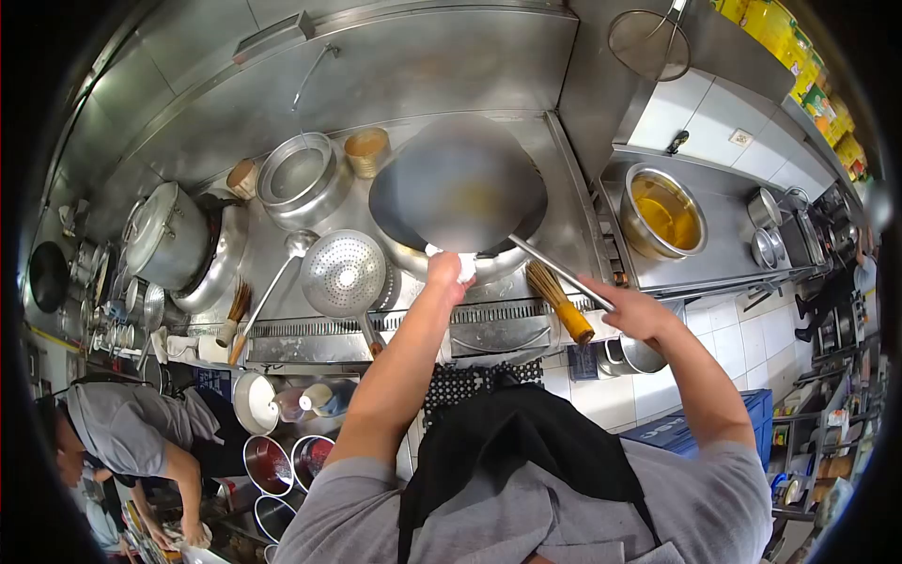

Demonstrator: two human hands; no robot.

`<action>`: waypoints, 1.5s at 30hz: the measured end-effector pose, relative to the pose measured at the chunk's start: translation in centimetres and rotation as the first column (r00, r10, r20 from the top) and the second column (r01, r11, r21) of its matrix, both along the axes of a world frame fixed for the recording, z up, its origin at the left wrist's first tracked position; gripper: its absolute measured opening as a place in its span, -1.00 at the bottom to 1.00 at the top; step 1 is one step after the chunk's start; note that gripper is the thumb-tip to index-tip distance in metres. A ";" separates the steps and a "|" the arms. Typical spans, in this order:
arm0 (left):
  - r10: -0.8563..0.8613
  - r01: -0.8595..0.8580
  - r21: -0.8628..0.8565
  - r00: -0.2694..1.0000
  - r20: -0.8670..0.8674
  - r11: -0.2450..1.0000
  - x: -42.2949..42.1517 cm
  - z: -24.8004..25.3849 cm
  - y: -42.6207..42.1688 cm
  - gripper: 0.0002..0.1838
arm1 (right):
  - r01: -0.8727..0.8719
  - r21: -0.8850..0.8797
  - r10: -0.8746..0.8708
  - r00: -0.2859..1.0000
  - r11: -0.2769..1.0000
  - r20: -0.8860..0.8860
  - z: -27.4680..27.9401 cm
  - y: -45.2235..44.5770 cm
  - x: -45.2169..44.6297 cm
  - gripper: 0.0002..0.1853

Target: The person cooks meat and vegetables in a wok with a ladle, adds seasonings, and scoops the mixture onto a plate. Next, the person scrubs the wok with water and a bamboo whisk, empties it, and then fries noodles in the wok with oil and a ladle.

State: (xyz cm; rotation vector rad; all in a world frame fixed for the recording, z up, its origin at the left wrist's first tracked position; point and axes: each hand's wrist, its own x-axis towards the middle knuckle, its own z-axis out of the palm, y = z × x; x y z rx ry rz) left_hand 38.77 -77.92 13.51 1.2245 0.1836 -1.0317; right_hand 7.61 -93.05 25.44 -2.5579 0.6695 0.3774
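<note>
My left hand [445,274] is closed around a folded white cloth [466,267] at the near rim of a large dark wok [387,199]. The wok sits on the stove, and its middle is blurred with a yellowish patch inside. My right hand [635,311] grips a long metal-handled utensil [562,270] that reaches over the wok's right rim. Its working end is lost in the blur, so its kind cannot be told. Below that handle lies a bamboo wok brush [561,305]. Left of the wok rests a perforated skimmer [344,273].
A ladle [299,244], metal bowls [297,169] and a lidded pot [169,235] stand on the left. To the right is a pot of yellow liquid [669,214]. A strainer [648,45] hangs above. A co-worker [141,423] bends at lower left near several containers [269,462].
</note>
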 end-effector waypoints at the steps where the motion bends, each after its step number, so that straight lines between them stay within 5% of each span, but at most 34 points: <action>1: -0.015 0.015 -0.006 0.999 0.036 1.000 0.4 -2.7 -0.5 -0.81 | 0.029 -0.087 -0.037 0.995 0.996 -0.088 -0.6 -0.2 1.8 -0.03; 4: -0.051 0.075 -0.150 0.986 0.157 0.986 -0.4 -13.3 1.1 -0.76 | 0.091 -0.273 -0.149 0.968 0.958 -0.200 -2.0 0.0 5.0 0.00; 7: 0.042 -0.044 0.015 0.994 0.105 0.999 -7.5 -6.7 7.2 -0.52 | 0.142 -0.315 -0.194 0.970 0.938 -0.143 -0.3 0.8 4.7 -0.02; 9: 0.030 -0.025 -0.051 0.995 0.091 0.998 -8.9 -5.1 8.9 -0.66 | 0.150 -0.272 -0.190 0.973 0.950 -0.129 3.4 1.7 2.8 -0.04; 11: 0.115 -0.102 -0.153 0.990 0.078 0.983 -7.2 -3.3 6.9 -0.78 | 0.120 -0.039 -0.121 0.992 0.992 -0.034 7.1 0.9 0.5 -0.07; 13: 0.033 -0.035 -0.074 0.999 -0.029 0.997 -3.4 3.4 3.9 -0.81 | 0.047 0.113 -0.047 0.999 0.993 -0.003 7.5 0.3 0.5 -0.07; 17: -0.074 0.074 -0.023 0.997 0.003 0.997 0.6 -2.2 -0.1 -0.78 | -0.179 -0.143 0.191 0.979 0.973 0.076 -0.8 -3.6 3.1 -0.07; 19: -0.083 0.088 -0.064 0.994 0.071 0.994 -0.1 -6.9 0.5 -0.76 | -0.043 -0.228 -0.006 0.978 0.973 -0.210 -0.8 -1.7 7.7 -0.06; 22: 0.012 0.001 -0.099 0.992 0.126 0.995 -4.3 -10.0 4.4 -0.69 | 0.043 -0.290 -0.093 0.983 0.956 -0.160 -1.2 -0.8 8.9 -0.04; 26: 0.134 -0.135 -0.007 0.982 0.129 0.991 -6.5 -5.4 4.7 -0.73 | 0.158 -0.155 -0.177 0.977 0.975 -0.118 -1.2 -0.6 4.2 -0.09; 31: 0.031 -0.031 -0.018 0.999 -0.014 0.999 2.2 -3.3 -1.9 -0.75 | 0.135 0.066 -0.147 0.956 0.989 0.252 -4.4 -4.9 3.3 -0.13; 33: -0.010 0.010 -0.003 1.000 0.024 1.000 2.2 -4.5 -2.7 -0.74 | 0.255 0.086 -0.264 0.957 0.963 0.122 -4.9 -6.3 7.6 -0.13; 37: -0.043 0.035 -0.081 0.995 -0.096 0.996 1.4 -6.1 -3.2 -0.72 | 0.284 0.108 -0.300 0.933 0.953 0.197 -8.9 -5.7 17.8 -0.12; 41: -0.039 0.012 -0.127 0.976 -0.213 0.992 1.0 -5.1 -3.8 -0.70 | 0.076 -0.001 -0.075 0.994 0.997 0.078 -10.6 -4.5 20.0 -0.10; 43: -0.070 0.046 -0.109 0.971 -0.229 0.993 1.8 -5.1 -4.5 -0.71 | -0.118 -0.128 0.104 0.988 0.985 -0.113 -6.7 -5.8 17.3 -0.11; 45: -0.090 0.070 -0.091 0.968 -0.235 0.993 2.8 -7.2 -5.5 -0.73 | -0.152 -0.269 0.100 0.976 0.951 -0.195 -2.4 -7.5 13.8 -0.11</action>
